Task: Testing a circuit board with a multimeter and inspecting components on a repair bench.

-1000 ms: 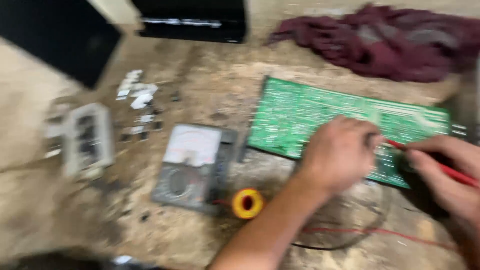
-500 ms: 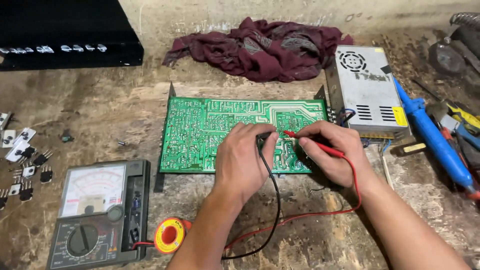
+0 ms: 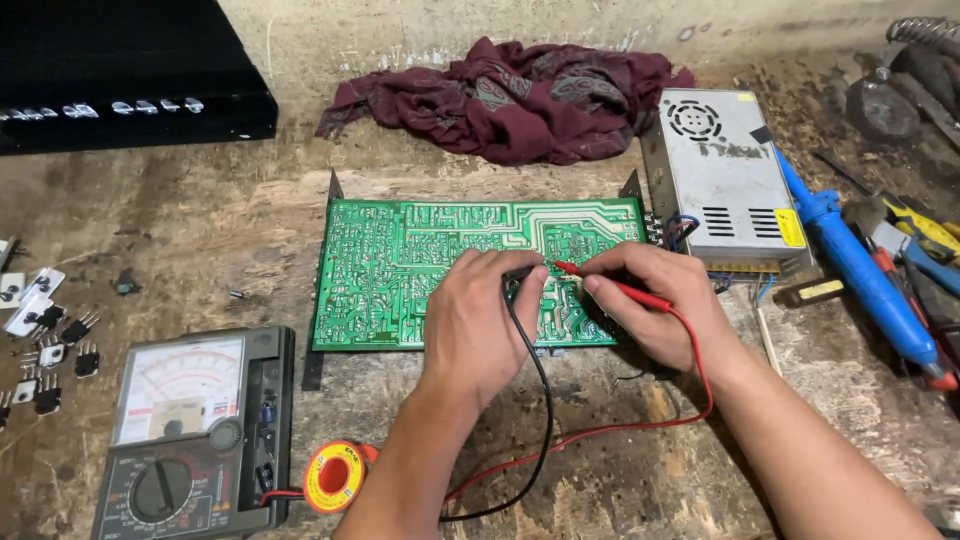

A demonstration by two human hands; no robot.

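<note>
Nearest, at the desk (image 3: pixel 150 230) front edge: analog meter (image 3: pixel 195 435) lying flat, pale dial face above a black selector knob, a solder reel (image 3: pixel 334 477), yellow with a red centre, just beside its right side. Red lead (image 3: pixel 640 420) and black lead (image 3: pixel 545 400) trailing from that corner across the worn wood toward the hands.

Further in: left hand (image 3: pixel 480 325) resting palm-down on the green board (image 3: pixel 400 265), fingers pinched shut on the black probe (image 3: pixel 520 272), its tip down on the board. Right hand (image 3: pixel 665 310) just beside it, closed on the red probe (image 3: pixel 610 283), held at a slant, tip touching the board close to the black one. Both tips meeting the board in its right half, near the middle. Board lying flat, solder side up, mid-desk, black brackets showing at its upper corners.

Off to the left edge: a scatter of small black and white parts (image 3: pixel 45 340), well apart from the board.

To the right: grey metal supply box (image 3: pixel 722 180) with vent slots, touching or nearly touching the board's right end. Beyond that, a blue soldering iron (image 3: pixel 850 265) lying at an angle among other tools (image 3: pixel 925 240), too cluttered to tell apart.

Farthest back: crumpled maroon cloth (image 3: pixel 510 95) behind the board, and a black case (image 3: pixel 120 70) at the far left corner.
</note>
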